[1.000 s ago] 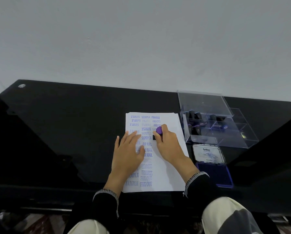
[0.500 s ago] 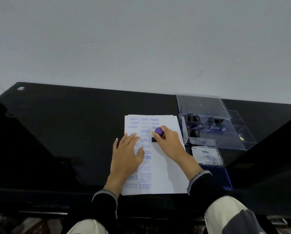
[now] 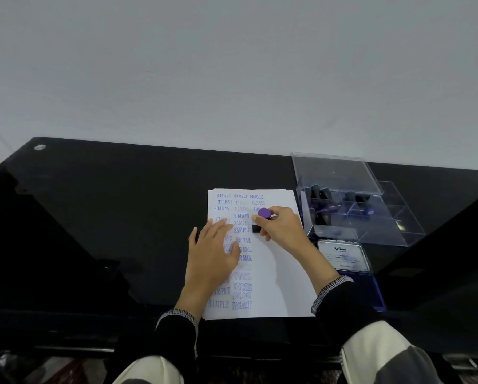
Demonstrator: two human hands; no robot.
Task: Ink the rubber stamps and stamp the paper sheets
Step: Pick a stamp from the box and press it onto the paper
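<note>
A white paper sheet lies on the black table, covered in blue stamped words in columns. My left hand lies flat on the sheet's left part with fingers spread. My right hand grips a rubber stamp with a purple handle; its black base touches the paper in the right column. An open blue ink pad with its lid raised sits right of the sheet.
A clear plastic box with an open lid holds several more dark stamps at the back right. The black glass table stretches far to the left; a grey wall stands behind it. My knees show below the front edge.
The right hand with the stamp has shifted slightly down the right column of the sheet. The left hand has stayed flat on the paper.
</note>
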